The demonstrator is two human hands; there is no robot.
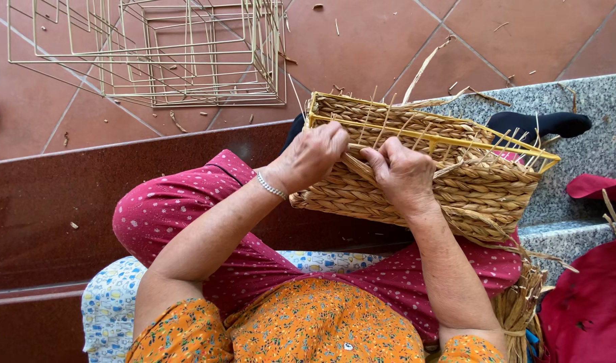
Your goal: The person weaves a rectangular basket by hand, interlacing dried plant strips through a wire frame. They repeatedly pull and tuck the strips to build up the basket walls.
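A half-woven straw basket (476, 191) on a yellow wire frame (456, 131) rests on my lap, tilted on its side. My left hand (313, 154) grips the basket's near corner and a twisted straw strand (355, 165) at the rim. My right hand (402, 175) pinches the same strand against the woven wall, fingers curled. Loose straw ends stick up from the rim.
Several bare yellow wire frames (180, 47) are stacked on the red tile floor at top left. A bundle of straw (520, 309) lies by my right hip. Red cloth (590, 302) sits at the right on the grey stone step (590, 94).
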